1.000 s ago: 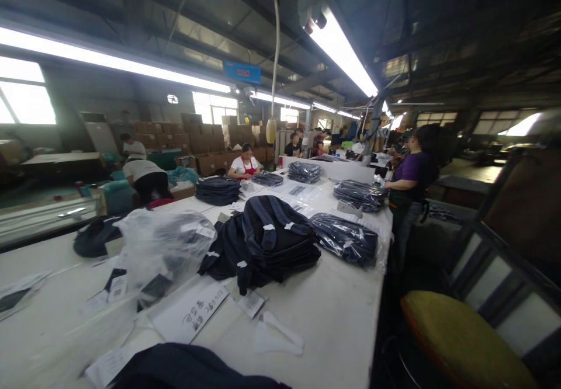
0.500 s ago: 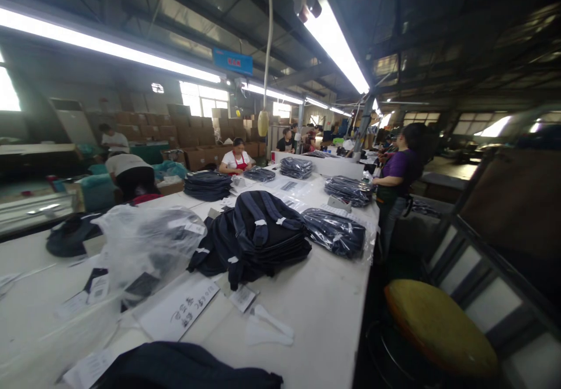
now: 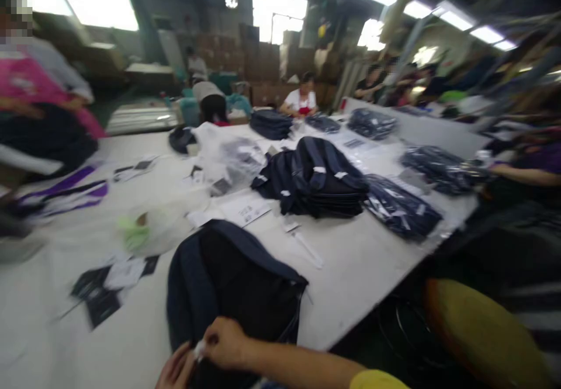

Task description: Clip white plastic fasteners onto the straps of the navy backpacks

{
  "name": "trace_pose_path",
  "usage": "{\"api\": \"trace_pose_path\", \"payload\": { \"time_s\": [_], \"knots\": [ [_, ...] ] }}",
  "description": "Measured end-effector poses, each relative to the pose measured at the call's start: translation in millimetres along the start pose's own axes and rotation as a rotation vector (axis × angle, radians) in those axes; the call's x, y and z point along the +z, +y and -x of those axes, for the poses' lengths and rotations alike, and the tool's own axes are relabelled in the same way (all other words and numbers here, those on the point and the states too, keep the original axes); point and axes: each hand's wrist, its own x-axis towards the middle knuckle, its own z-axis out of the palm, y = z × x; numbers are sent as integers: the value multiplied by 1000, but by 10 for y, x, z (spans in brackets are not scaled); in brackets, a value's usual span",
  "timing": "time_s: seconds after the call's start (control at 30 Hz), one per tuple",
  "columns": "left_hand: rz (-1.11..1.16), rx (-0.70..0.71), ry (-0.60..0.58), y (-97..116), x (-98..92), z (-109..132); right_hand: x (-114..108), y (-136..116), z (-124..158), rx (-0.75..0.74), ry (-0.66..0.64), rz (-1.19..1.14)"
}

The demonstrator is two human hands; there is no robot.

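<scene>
Dimly, at far left, can make out a person in a pink apron (image 3: 30, 79), cut off by the edge; further in, see dark cards (image 3: 103, 306) too blurred to read; then find the left hand (image 3: 177, 368), sliced by the bottom edge, with bent fingers beside a white scrap (image 3: 200, 351), cannot tell whether gripping; just right, see the right hand (image 3: 225, 342), with fingertips nearly together, pinching that scrap over the dark backpack (image 3: 245, 284); find this lying on the white table (image 3: 342, 289), with the lower end hidden by hands and frame edge; beyond, see stacked backpacks (image 3: 322, 179), then bagged bundles (image 3: 403, 208), with details obscured by glare; at far right, lose a purple sleeve (image 3: 541, 158) in blur.
</scene>
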Motion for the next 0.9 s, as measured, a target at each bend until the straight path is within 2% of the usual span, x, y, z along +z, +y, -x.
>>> {"api": "trace_pose_path", "payload": {
  "time_s": [0.03, 0.07, 0.1, 0.13, 0.23, 0.33, 0.5, 0.6, 0.7, 0.83, 0.9],
  "knots": [
    [63, -67, -47, -108, -113, 70, 65, 39, -19, 23, 0, 2],
    [288, -213, -159, -179, -175, 127, 119, 77, -45, 28, 65, 8],
    [508, -337, -279, -220, -192, 163, 158, 114, -75, 19, 114, -18],
    [661, -442, -341, -236, -177, 179, 183, 146, -105, 23, 115, -71],
    [894, -587, -346, -215, -70, 173, 186, 204, -150, 54, 101, -242],
    [985, -622, -346, -200, -19, 185, 150, 204, -128, 47, 89, -272],
    [1016, -487, -341, -269, -20, 205, 103, 145, -87, -102, 130, -104],
    [1061, -531, -320, -278, -13, 211, 85, 136, -90, 0, 84, -243],
    [1119, -609, -360, -262, -15, 228, 85, 147, -90, 132, 36, -449],
    [1190, -636, -384, -285, -16, 243, 100, 121, -82, 162, 41, -566],
    [1222, -635, -393, -321, -2, 244, 106, 95, -84, 179, -6, -651]
  ]
}}
